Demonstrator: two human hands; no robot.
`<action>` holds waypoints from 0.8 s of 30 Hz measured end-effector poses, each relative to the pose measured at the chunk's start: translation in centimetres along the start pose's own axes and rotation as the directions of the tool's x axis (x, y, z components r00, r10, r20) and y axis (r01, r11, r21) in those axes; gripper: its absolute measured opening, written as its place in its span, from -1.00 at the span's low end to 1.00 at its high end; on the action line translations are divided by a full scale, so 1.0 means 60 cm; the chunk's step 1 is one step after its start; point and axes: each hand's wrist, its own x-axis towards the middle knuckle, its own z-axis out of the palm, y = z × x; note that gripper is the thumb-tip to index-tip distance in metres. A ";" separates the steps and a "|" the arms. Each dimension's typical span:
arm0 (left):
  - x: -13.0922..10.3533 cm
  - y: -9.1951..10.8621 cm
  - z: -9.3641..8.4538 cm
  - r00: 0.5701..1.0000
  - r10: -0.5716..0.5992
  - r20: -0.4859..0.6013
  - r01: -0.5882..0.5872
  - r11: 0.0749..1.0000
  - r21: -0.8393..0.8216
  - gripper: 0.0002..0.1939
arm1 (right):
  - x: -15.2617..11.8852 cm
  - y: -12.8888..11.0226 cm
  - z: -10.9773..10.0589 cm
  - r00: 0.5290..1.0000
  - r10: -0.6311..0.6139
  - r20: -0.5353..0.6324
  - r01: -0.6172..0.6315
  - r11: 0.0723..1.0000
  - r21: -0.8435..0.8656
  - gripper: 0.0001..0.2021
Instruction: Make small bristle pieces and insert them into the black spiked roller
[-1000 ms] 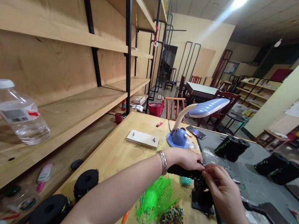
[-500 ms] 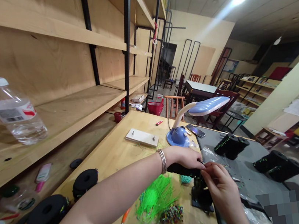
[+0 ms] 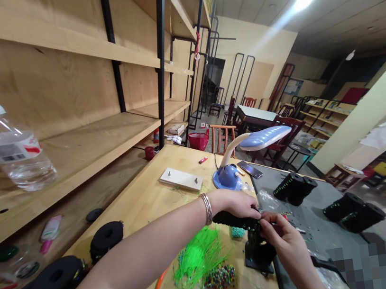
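Note:
My left hand (image 3: 240, 203), with bangles at the wrist, is closed over a black foam roll (image 3: 225, 218) that rests on a black stand (image 3: 258, 255). Right beside it, my right hand (image 3: 280, 232) pinches with thumb and forefinger at the roll's end; what lies between those fingertips is too small to make out. The fingertips of both hands nearly meet. Bright green strands (image 3: 196, 259) lie on the wooden table below my left forearm, next to a pile of multicoloured beads (image 3: 221, 278). A small heap of teal beads (image 3: 238, 232) sits near the stand.
A blue lamp (image 3: 227, 177), a phone (image 3: 250, 169) and a pale board with two screws (image 3: 180, 179) stand farther back. Black rolls (image 3: 294, 188) lie on the grey mat at right; others (image 3: 106, 238) are at left. A water bottle (image 3: 18, 154) stands on the shelf.
The whole view has shifted slightly, with things sitting a little farther left in the picture. Both hands stay at the roll's end; the right fingers have moved slightly.

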 end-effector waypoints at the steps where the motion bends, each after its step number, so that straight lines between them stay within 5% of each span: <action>1: -0.001 0.001 -0.001 1.000 -0.002 0.000 0.002 1.000 0.000 -0.53 | 0.000 -0.002 0.001 1.000 0.010 -0.005 -0.010 1.000 0.005 -0.59; 6: -0.007 0.007 -0.005 1.000 -0.020 0.001 0.020 1.000 0.005 -0.57 | -0.009 -0.012 0.001 1.000 0.004 0.010 -0.004 1.000 0.011 -0.58; 16: -0.011 0.012 -0.007 0.999 -0.043 -0.009 0.043 0.999 -0.001 -0.61 | -0.021 0.005 0.005 0.964 -0.263 -0.039 0.250 0.947 -0.201 -0.77; 24: -0.012 0.013 -0.008 1.000 -0.017 -0.010 0.017 1.000 0.001 -0.61 | -0.023 0.001 0.011 0.956 -0.277 -0.099 0.239 0.928 -0.286 -0.77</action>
